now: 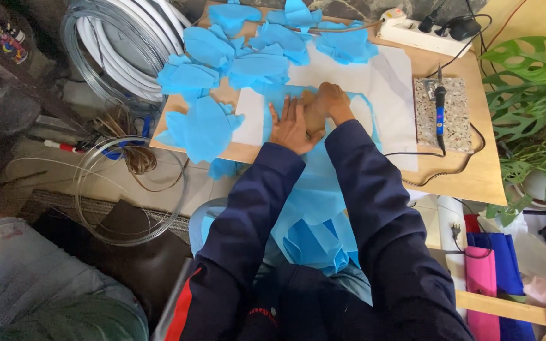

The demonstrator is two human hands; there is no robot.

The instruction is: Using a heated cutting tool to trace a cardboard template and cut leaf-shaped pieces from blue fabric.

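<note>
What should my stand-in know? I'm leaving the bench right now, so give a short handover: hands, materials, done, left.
Left hand: flat, pressing the blue fabric sheet onto the white paper.
Right hand: pressing the same sheet, beside the left; grip unclear.
Sheet trails off the wooden board into the lap.
Done: cut blue pieces piled at the board's far left.
Left: this sheet looks uncut.
Hot-tip tool rests on its stone slab, right.
</note>
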